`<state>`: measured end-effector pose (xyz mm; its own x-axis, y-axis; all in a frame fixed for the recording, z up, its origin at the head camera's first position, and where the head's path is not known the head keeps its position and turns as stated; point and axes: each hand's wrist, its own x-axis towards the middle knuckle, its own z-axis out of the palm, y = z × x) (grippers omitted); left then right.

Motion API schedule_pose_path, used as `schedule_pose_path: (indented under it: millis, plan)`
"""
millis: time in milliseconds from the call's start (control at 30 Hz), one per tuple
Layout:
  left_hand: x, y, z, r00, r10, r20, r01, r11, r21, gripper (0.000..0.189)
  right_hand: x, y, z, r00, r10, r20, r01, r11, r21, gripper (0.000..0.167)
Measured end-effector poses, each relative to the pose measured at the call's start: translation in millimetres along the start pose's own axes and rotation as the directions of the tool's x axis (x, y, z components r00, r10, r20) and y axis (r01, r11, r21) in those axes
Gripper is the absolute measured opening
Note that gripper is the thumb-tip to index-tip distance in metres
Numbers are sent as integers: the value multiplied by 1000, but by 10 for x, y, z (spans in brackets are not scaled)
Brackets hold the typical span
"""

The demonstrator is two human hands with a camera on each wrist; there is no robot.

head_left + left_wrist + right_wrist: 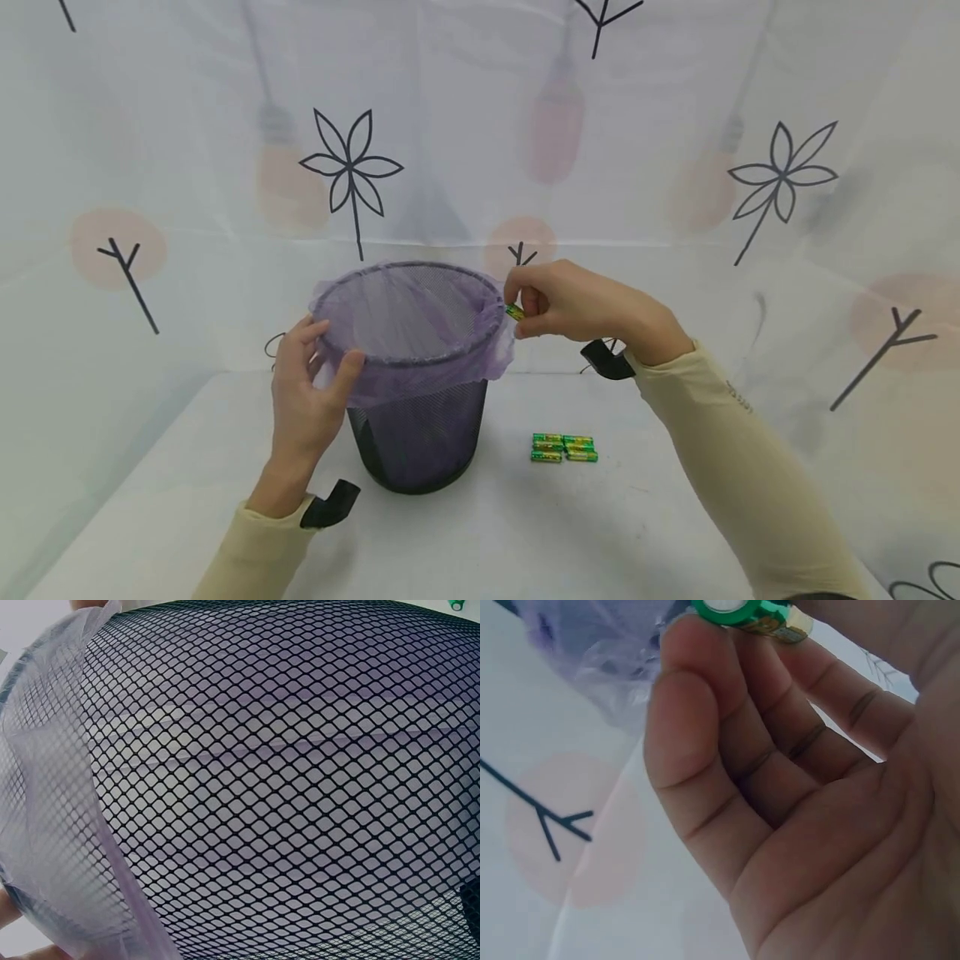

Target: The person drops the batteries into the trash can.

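A black mesh wastebasket stands upright, its rim covered by a translucent purple bin liner folded down outside. My left hand grips the rim on the left side, thumb in front and fingers round the edge. The basket's mesh wall fills the left wrist view. Close to the rim's right side, my right hand pinches a small green-and-gold battery between thumb and fingers. One flat silvery end of that battery shows in the right wrist view, at the top.
Several green batteries lie in two neat columns on the white table, right of the basket. A pale cloth backdrop with drawn flowers and twigs encloses the back and sides. Black straps sit at both wrists.
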<state>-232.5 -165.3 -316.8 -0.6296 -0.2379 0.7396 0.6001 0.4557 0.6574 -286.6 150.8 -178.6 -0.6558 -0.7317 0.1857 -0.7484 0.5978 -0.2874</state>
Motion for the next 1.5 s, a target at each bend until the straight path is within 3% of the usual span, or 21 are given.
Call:
schedule_pose_path:
  millis: [333,700,1033,1267,1500]
  plan:
    - [-6,-19,-4,1000,-16,8,16,1000,10,53,451,-140,51,998,-49,-40,50,998,30,27]
    - [3,-7,19,1000,-3,4,3,1000,-11,53,807,-104,310,987,-101,-122,112,989,92,28]
    - [7,-11,5,1000,-11,3,11,1000,11,53,1017,-153,519,988,-82,-131,96,990,100,30]
    - [-32,-20,32,1000,-22,18,23,1000,-6,54,1026,-157,645,997,-10,-80,14,999,48,32]
    - [-13,-23,16,1000,-1,-1,1,1000,-10,53,1075,-161,646,996,-31,-85,32,999,20,33]
